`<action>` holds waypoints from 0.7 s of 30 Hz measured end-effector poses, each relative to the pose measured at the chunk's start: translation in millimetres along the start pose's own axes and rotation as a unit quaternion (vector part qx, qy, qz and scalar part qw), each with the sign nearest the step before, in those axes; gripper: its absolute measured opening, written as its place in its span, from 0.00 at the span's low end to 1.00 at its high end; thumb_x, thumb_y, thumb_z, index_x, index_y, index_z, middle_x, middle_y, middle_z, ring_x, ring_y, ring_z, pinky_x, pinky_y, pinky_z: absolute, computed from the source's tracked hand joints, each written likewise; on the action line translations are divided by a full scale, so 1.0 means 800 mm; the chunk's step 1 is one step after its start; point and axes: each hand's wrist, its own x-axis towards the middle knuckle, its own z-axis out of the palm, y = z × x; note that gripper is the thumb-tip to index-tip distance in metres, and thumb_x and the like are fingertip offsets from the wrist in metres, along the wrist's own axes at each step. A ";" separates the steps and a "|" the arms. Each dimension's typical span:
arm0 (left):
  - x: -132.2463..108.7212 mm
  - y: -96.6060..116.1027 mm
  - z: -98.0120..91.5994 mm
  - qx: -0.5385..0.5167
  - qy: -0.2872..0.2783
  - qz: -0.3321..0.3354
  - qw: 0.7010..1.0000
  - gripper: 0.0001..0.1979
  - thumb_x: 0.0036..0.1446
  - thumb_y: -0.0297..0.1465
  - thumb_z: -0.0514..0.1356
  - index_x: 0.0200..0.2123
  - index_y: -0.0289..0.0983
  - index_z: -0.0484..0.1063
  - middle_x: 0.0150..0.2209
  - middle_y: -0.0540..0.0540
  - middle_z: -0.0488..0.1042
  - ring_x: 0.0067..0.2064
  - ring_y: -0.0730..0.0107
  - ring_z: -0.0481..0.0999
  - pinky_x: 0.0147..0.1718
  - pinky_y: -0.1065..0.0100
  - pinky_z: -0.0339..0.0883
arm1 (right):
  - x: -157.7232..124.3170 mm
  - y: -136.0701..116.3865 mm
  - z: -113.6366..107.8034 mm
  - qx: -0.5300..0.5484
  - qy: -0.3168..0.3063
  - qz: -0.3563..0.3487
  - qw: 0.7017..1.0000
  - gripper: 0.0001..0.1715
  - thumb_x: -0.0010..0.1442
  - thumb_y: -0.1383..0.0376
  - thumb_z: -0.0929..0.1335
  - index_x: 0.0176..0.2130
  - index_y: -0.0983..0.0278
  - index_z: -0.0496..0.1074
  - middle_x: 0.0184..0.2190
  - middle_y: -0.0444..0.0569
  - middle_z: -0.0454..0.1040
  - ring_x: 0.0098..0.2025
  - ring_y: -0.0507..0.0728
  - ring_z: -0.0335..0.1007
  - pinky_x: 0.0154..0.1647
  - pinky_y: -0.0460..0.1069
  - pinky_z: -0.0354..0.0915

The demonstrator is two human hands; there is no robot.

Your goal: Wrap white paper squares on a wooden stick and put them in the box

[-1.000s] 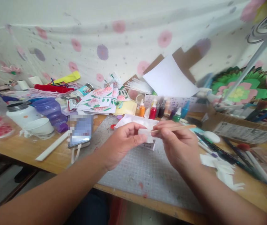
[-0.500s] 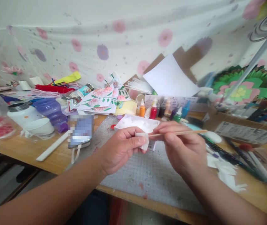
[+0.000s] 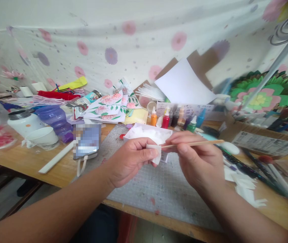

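My left hand is closed, pinching a small white paper piece between thumb and fingers above the grey cutting mat. My right hand is closed round a thin wooden stick, whose tip meets the paper piece. Just behind the hands sits a white paper tray with white bits in it.
A row of small paint bottles stands behind the tray. A phone, a white cup, a white jar and a purple bottle lie at the left. Pens and brushes and white paper scraps lie at the right.
Both hands have dropped slightly toward the mat, and the stick has swung to lie more level with its tip at the paper piece. Since half a second ago almost nothing has moved.
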 end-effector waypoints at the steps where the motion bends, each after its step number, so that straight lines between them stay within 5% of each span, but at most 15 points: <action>1: 0.000 0.000 0.000 0.001 0.003 0.000 1.000 0.06 0.50 0.29 0.65 0.25 0.33 0.71 0.26 0.50 0.68 0.31 0.72 0.68 0.34 0.69 0.60 | 0.000 0.000 0.000 0.000 -0.002 -0.003 1.000 0.09 0.59 0.68 0.70 0.37 0.54 0.79 0.33 0.45 0.80 0.39 0.56 0.74 0.44 0.56 0.71; 21: 0.001 0.002 0.000 0.029 -0.003 0.006 1.000 0.06 0.49 0.29 0.65 0.25 0.34 0.72 0.24 0.50 0.71 0.31 0.71 0.69 0.35 0.67 0.60 | -0.001 0.000 -0.001 -0.003 0.000 0.007 1.000 0.08 0.58 0.68 0.70 0.35 0.55 0.79 0.31 0.45 0.80 0.39 0.57 0.75 0.43 0.56 0.71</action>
